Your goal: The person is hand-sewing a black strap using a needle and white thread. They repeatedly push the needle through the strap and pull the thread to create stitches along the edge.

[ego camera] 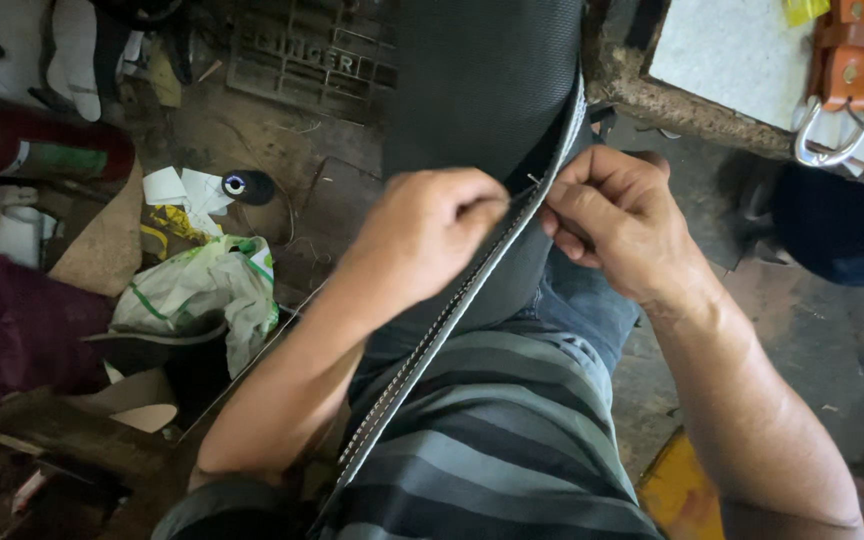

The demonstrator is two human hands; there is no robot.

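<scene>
A large black textured piece (pixel 472 90) rests over my lap, with a long stitched strip (pixel 432 345) of dark leather running along its edge down toward my striped shirt. My left hand (pixel 427 230) is closed in a fist and pinches the strip near its upper part. My right hand (pixel 617 215) grips the edge of the black piece just to the right, fingers curled; a thin needle-like point (pixel 532 180) shows between the two hands.
A white plastic bag (pixel 202 295) and a dark thread spool (pixel 248 186) lie on the dirty floor at left, among scraps. A metal treadle grate (pixel 312 55) sits at top. A table corner (pixel 712 60) with an orange buckled strap (pixel 847 70) stands at upper right.
</scene>
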